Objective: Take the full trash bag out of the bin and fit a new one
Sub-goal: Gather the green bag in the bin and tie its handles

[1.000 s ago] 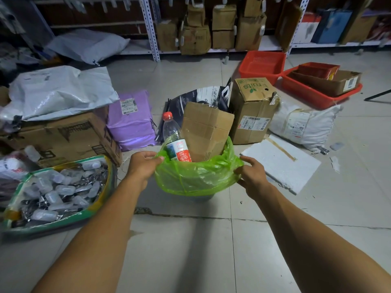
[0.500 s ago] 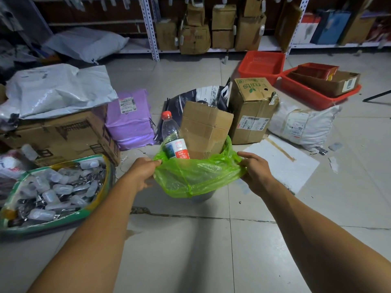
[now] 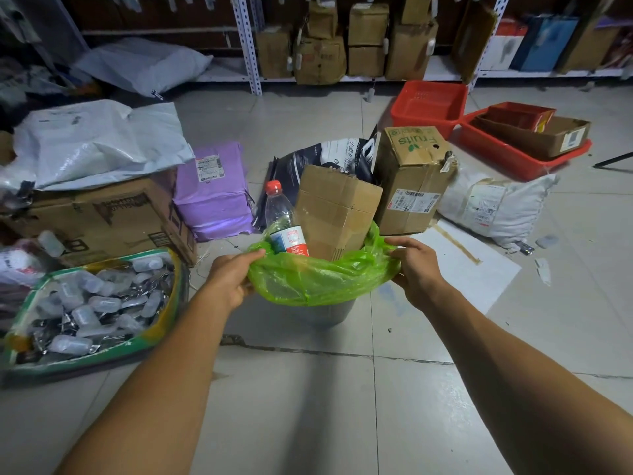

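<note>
A green trash bag [image 3: 318,279] lines a grey bin [image 3: 325,313] on the tiled floor in the middle of the view. A clear plastic bottle with a red cap [image 3: 282,221] and a folded cardboard box [image 3: 335,210] stick up out of it. My left hand [image 3: 229,279] grips the bag's rolled rim on the left side. My right hand [image 3: 416,269] grips the rim on the right side. Most of the bin is hidden under the folded-over bag; only its lower wall shows.
A green-edged tray of small plastic bottles [image 3: 92,306] lies at the left, with a cardboard box [image 3: 99,217] and purple parcel [image 3: 214,193] behind. A "Fruits" carton [image 3: 412,180], white sack [image 3: 493,204], white board [image 3: 469,265] and red crates [image 3: 430,104] stand to the right. Shelving lines the back.
Both hands have shifted from resting beside the rim to gripping it, bunching the bag's folded edge upward. The bin's lower wall now shows more.
</note>
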A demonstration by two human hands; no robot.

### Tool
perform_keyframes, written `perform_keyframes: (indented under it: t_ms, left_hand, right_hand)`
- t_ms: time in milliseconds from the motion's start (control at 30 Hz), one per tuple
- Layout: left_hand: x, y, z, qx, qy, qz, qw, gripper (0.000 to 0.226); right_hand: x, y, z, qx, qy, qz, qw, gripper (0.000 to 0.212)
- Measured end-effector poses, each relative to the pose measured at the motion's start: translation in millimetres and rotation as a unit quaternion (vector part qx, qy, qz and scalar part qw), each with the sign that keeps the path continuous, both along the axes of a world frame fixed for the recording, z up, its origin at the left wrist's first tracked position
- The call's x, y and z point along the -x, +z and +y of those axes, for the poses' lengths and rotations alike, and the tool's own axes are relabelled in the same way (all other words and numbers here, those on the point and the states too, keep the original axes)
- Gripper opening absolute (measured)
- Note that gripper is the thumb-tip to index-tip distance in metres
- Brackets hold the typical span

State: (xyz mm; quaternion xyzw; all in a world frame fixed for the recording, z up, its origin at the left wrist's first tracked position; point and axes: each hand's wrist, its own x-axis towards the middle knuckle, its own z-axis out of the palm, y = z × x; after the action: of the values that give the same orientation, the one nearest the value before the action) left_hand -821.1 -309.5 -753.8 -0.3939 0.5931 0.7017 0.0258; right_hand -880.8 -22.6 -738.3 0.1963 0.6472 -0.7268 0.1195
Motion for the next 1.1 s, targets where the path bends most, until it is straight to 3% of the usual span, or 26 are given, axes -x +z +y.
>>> perform_keyframes:
  t_ms: [267,400,500,700,1000,1100]
  left_hand:
    - [24.2,22.2,-13.4,-0.036,0.092,0.071,0.993,0.026]
    - [41.2,26.7,-4.2,0.037,0.034,0.0,0.999,0.004]
    - [46.9,31.5,-8.4,0.066,-0.031,-0.075,0.995,0.016]
    - [64.6,49.1,-7.9,0.0,-0.148,-0.118,0.982,0.018]
    - [69.0,56.6,-5.2,-0.065,-0.13,-0.111,0.983,0.013]
    - [71.2,59.0,-15.6,-0.031,-0.075,-0.089,0.993,0.015]
  right_hand:
    - [21.2,20.7,-2.4,-0.019,-0.003,-0.011,1.0,0.037]
    - [33.5,25.1,-10.5,-0.008,0.005,-0.027,1.0,0.034]
    - [42.5,29.9,-11.0,0.007,0.02,-0.052,0.998,0.032]
    - [60.9,33.3,-10.3,0.009,0.028,-0.082,0.996,0.023]
    - [66.1,43.6,-17.0,0.01,0.041,-0.132,0.99,0.007]
    - [76.2,41.4,-12.4,-0.026,-0.007,-0.116,0.993,0.023]
